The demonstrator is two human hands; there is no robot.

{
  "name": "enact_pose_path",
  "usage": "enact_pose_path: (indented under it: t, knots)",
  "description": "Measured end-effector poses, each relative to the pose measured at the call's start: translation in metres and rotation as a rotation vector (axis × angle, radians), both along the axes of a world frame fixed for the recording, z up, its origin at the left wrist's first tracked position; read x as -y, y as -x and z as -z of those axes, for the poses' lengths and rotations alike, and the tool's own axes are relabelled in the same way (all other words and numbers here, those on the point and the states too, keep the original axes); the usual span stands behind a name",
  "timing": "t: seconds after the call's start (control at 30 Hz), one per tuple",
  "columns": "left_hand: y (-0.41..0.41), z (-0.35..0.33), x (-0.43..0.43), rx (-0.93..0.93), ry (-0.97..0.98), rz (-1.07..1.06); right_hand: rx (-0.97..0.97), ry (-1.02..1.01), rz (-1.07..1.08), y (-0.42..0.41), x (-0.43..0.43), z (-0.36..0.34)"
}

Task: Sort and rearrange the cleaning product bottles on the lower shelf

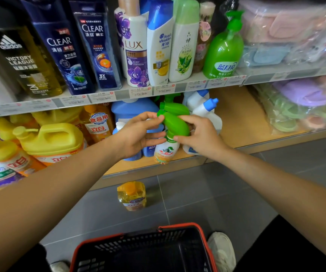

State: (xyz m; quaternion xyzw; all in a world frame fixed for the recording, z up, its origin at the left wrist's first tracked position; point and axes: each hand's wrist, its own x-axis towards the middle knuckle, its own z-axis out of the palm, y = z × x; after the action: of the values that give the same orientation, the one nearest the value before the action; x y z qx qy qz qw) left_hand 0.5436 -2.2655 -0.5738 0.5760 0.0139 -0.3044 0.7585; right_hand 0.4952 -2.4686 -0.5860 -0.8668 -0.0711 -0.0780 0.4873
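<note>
The spray bottle [174, 125] sits at the centre of the frame, tilted, its base at or just above the front edge of the lower shelf [242, 122]. The left hand [138, 134] pinches the nozzle end of the green trigger head between thumb and forefinger, with the other fingers straight under the neck. The right hand [197, 136] curls its fingers round the rear of the head and the neck.

Procedure, as judged: support the body rather than the trigger, keep the nozzle away from the face, then stand the bottle upright with its like and the label forward.

Count:
- Green trigger heads behind the held bottle: two, as far as can be told.
- White bottles with blue caps [209, 105], right of centre: two.
- Yellow jugs [50, 138], left: several, exact number unclear.
- Orange bottle [131, 195] on the floor: one.
- Basket [201, 234], bottom centre: one.
</note>
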Motion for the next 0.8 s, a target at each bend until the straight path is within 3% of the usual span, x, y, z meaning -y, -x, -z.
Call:
enact_pose_path:
  t: [0.1, 0.3, 0.4, 0.47, 0.6, 0.67, 0.73, 0.8]
  knots:
    - [-0.001, 0.002, -0.002, 0.193, -0.180, 0.039, -0.013, 0.050, 0.063, -0.013, 0.015, -0.005]
    - [-0.005, 0.009, -0.006, 0.582, -0.505, -0.007, -0.060, 0.160, -0.017, -0.033, 0.022, -0.004]
    - [-0.010, 0.012, -0.010, 0.932, -0.753, -0.005, -0.025, 0.323, -0.066, -0.036, 0.021, 0.002]
    - [-0.012, 0.013, -0.007, 1.109, -0.815, 0.046, 0.045, 0.485, -0.062, -0.036, 0.022, 0.006]
    - [-0.020, 0.017, 0.007, 1.231, -0.910, 0.092, 0.091, 0.646, -0.002, -0.039, 0.024, 0.004]
    - [-0.025, 0.017, 0.013, 1.226, -0.933, 0.096, 0.163, 0.610, 0.066, -0.031, 0.022, 0.006]
    - [-0.031, 0.016, 0.018, 1.205, -0.937, 0.083, 0.244, 0.413, 0.242, -0.015, 0.015, 0.017]
    - [-0.035, 0.015, 0.020, 1.190, -0.925, 0.074, 0.204, 0.217, 0.400, 0.003, 0.005, 0.035]
